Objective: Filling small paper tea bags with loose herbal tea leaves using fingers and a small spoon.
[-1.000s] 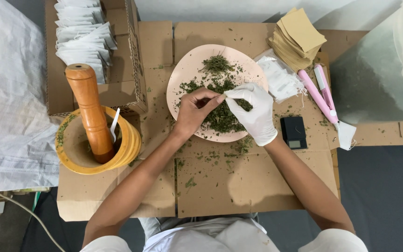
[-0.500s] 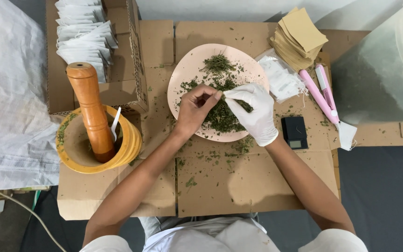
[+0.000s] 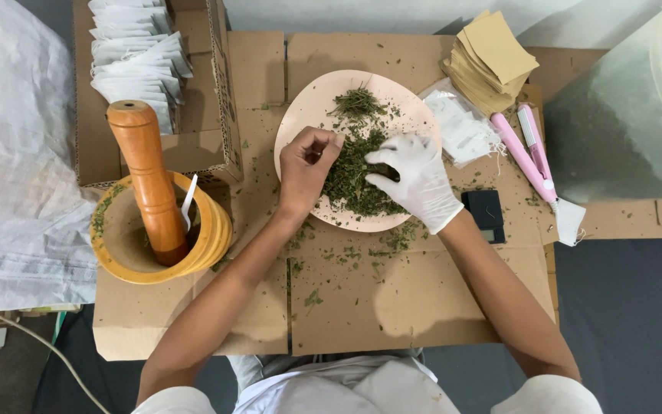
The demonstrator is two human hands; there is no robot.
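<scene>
A pale pink plate (image 3: 308, 115) lies on flattened cardboard and holds a heap of dried green herbs (image 3: 358, 180). My bare left hand (image 3: 308, 165) rests on the plate's left part with its fingers curled inward; whether it holds anything is hidden. My right hand (image 3: 417, 180), in a white glove, lies over the right side of the heap, with fingers spread and tips touching the herbs. The two hands are a short gap apart.
A yellow mortar (image 3: 128, 253) with a wooden pestle (image 3: 147, 176) and a white spoon stands at the left. Behind it is a cardboard box of white sachets (image 3: 136, 54). Brown paper squares (image 3: 492, 54), a clear bag, a pink sealer tool (image 3: 526, 157) and a small black scale (image 3: 484, 215) lie on the right. Herb crumbs dot the cardboard.
My hands were touching over the herbs; now they have drawn apart. The left hand has curled shut and moved left, and the gloved fingers have spread.
</scene>
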